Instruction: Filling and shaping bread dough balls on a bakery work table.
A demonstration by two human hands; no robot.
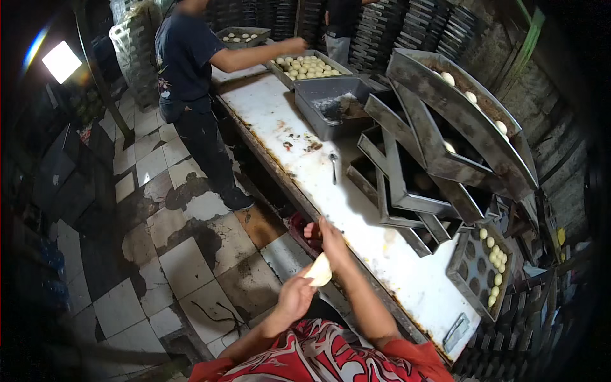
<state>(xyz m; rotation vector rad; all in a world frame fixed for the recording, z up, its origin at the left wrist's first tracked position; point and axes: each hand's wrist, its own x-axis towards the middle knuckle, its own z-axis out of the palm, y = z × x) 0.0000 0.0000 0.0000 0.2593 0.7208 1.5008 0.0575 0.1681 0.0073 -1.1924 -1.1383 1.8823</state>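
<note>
My left hand (296,296) grips a pale, flattened piece of dough (321,270), low in front of me. My right hand (328,239) reaches just beyond it, fingers apart and slightly curled over a red container (296,227) beside the table's near edge; the dough lies against that hand's heel. A metal spoon (334,169) rests on the stained white table (299,159). At the right, a tray (458,274) holds several small dough balls (496,261) along one side, with a small metal tool (456,332) nearer me.
Crisscrossed metal trays (414,108) are stacked on the table's right. A grey tub (309,108) and a tray of dough balls (299,67) stand farther back. A co-worker (184,76) stands at the table's left, another (340,32) behind it. Cracked tiles (184,267) cover the floor.
</note>
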